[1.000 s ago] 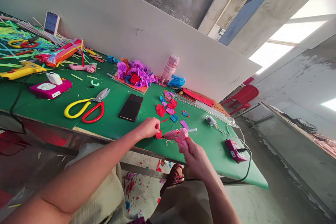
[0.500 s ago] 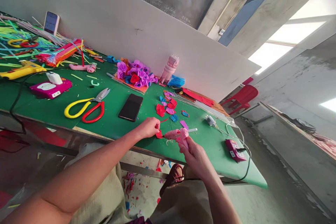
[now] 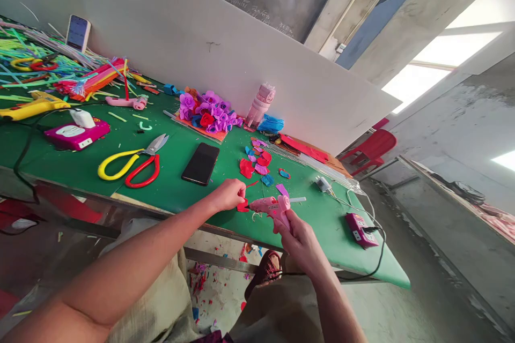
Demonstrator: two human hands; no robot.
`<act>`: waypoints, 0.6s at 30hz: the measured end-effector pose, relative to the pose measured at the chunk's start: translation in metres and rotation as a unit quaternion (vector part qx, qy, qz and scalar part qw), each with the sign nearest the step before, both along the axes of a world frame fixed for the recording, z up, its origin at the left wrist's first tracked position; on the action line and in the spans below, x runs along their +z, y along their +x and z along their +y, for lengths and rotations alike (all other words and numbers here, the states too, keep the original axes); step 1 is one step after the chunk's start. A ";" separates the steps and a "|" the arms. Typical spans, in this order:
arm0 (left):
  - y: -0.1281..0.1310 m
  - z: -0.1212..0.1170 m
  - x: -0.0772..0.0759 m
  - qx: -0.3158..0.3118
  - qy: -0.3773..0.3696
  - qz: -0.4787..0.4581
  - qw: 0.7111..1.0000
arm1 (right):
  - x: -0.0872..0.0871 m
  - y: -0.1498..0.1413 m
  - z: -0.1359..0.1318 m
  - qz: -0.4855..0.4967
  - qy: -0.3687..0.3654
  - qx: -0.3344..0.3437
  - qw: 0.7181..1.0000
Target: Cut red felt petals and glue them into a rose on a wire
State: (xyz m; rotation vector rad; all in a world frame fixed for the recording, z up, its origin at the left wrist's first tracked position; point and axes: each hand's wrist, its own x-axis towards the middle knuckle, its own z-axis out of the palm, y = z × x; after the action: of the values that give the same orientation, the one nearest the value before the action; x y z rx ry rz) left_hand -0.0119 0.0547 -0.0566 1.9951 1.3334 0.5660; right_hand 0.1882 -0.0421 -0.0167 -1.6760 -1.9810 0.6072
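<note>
Near the front edge of the green table [image 3: 322,225], my left hand [image 3: 230,194] is closed on a small red petal [image 3: 242,206]. My right hand [image 3: 300,236] grips a pink hot glue gun [image 3: 270,206] by its handle, with a clear glue stick [image 3: 298,199] poking out of the back. The gun's nozzle points left and is at the red petal, just below my left fingers; whether it touches cannot be made out. Loose red, purple and blue petals [image 3: 264,158] lie behind my hands, and a purple strip [image 3: 282,189] lies beside the gun.
Left of my hands are a black phone [image 3: 200,164] and large scissors [image 3: 139,163]. Farther back stand a heap of purple flowers [image 3: 211,112] and a pink bottle [image 3: 260,106]. A purple power socket [image 3: 361,230] with a cable sits at the right; another socket [image 3: 76,134] is at the left.
Both hands stay almost in place. The glue gun has shifted very slightly, its nozzle a little left at the red petal and the glue stick reaching slightly farther right.
</note>
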 end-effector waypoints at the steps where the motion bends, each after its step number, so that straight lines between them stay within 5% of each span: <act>1: 0.000 0.000 0.000 0.000 -0.001 0.000 1.000 | -0.001 -0.002 0.000 -0.003 -0.009 0.004 1.000; 18: -0.001 -0.001 0.001 -0.002 0.004 0.004 1.000 | -0.005 -0.004 0.000 -0.027 -0.036 0.008 0.999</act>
State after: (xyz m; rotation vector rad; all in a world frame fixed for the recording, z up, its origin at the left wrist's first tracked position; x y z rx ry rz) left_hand -0.0124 0.0540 -0.0561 2.0083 1.3328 0.5641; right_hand 0.1839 -0.0419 -0.0214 -1.7374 -2.0346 0.6539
